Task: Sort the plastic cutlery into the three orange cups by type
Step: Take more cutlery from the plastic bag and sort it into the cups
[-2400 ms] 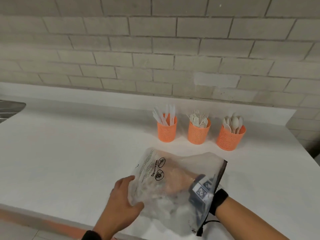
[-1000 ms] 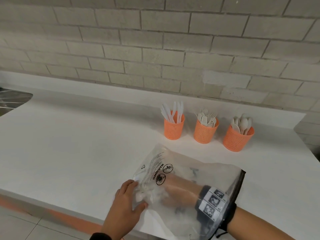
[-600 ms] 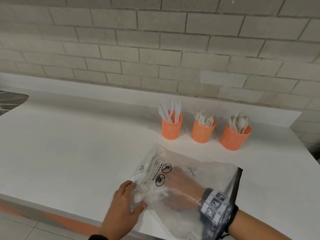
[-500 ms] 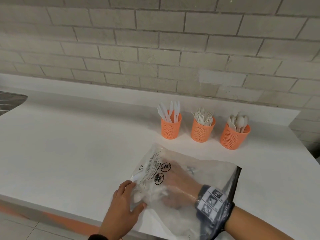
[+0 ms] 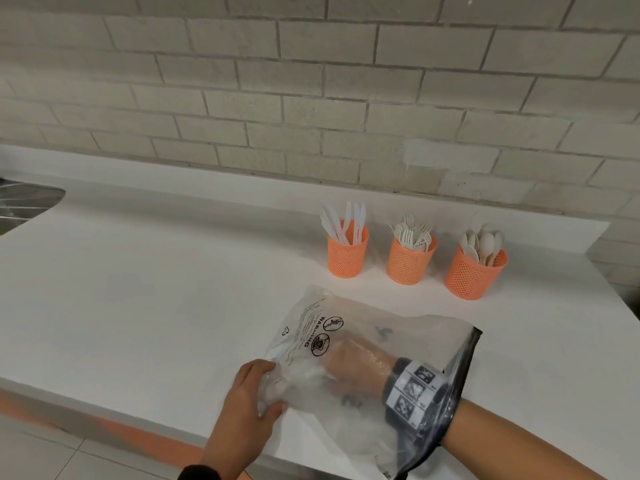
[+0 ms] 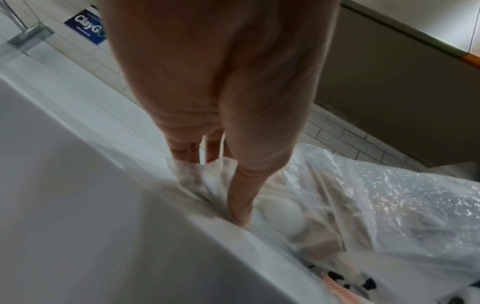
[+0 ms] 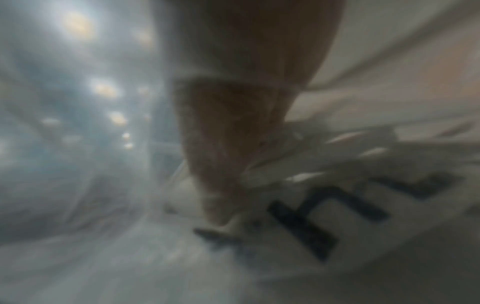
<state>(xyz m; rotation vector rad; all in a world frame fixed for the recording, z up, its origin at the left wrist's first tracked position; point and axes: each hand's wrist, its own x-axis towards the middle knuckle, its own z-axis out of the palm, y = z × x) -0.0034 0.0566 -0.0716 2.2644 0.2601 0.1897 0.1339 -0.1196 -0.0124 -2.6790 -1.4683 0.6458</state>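
Note:
Three orange mesh cups stand in a row near the wall: the knife cup (image 5: 348, 254), the fork cup (image 5: 408, 265) and the spoon cup (image 5: 472, 275). A clear plastic bag (image 5: 374, 327) with black warning print lies at the counter's front edge. My left hand (image 5: 273, 386) pinches its bunched closed end, thumb on top (image 6: 241, 205). My right hand (image 5: 346, 362) is inside the bag past the wrist, reaching toward the left hand. A white spoon bowl (image 6: 283, 214) shows through the plastic by its fingers. The right wrist view is blurred, so its grip is unclear.
The white counter (image 5: 156, 289) runs to a grey brick wall (image 5: 311, 98), with its front edge just under my hands. A steel sink (image 5: 24, 202) shows at the far left. A drop-off bounds the counter (image 5: 616, 306) on the right.
My right hand has pushed deeper into the bag toward the left hand's end. The left hand keeps the same pinch on the bag. The cups have not moved.

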